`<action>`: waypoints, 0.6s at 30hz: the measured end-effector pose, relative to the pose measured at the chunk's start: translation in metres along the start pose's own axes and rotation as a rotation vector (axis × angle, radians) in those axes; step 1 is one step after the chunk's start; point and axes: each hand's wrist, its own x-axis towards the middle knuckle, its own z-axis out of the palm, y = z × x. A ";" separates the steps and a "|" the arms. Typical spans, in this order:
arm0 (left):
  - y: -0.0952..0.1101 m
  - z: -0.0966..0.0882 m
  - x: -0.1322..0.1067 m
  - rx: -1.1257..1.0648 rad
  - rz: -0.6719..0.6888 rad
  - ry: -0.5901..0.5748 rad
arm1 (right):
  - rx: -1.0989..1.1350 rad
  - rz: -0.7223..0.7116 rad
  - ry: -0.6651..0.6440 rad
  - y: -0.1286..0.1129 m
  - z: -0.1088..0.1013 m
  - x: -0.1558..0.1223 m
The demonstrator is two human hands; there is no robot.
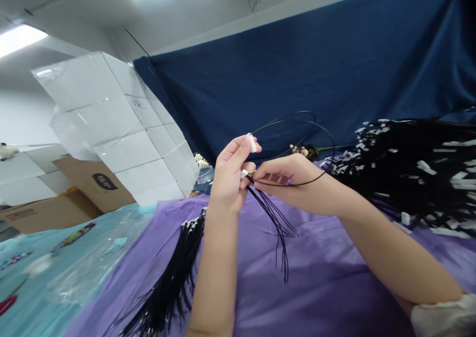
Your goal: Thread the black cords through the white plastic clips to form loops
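My left hand (236, 166) pinches a small white tag (252, 142) between thumb and fingers. A second white piece (244, 174) sits lower, against its curled fingers. From there a bunch of thin black cords (273, 218) hangs down, loose ends spread. Close beside, my right hand (286, 176) has its fingers closed on a black cord at the top of the bunch. One long cord (323, 129) loops from the upper tag, out over the right wrist and back between the hands. The right fingertips are partly hidden.
A large heap of black cords with white tags (409, 178) lies at right on the purple cloth (316, 277). Another black cord bundle (174, 272) lies left of my forearm. White boxes (122, 124), a brown carton (92, 183) and red-handled scissors (8, 303) are further left.
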 end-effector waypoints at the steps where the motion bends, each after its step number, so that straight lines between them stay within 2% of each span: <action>1: 0.000 -0.001 0.000 -0.013 -0.006 0.002 | 0.011 -0.004 0.003 0.000 0.001 0.000; 6: -0.002 -0.004 0.002 -0.050 0.011 0.018 | 0.049 -0.025 0.028 0.000 0.008 0.001; 9: -0.002 -0.003 0.002 -0.013 0.051 0.040 | 0.097 0.016 0.064 0.003 0.014 0.002; 18: -0.001 -0.001 0.002 0.086 0.202 0.202 | 0.579 0.172 0.132 0.012 0.027 0.014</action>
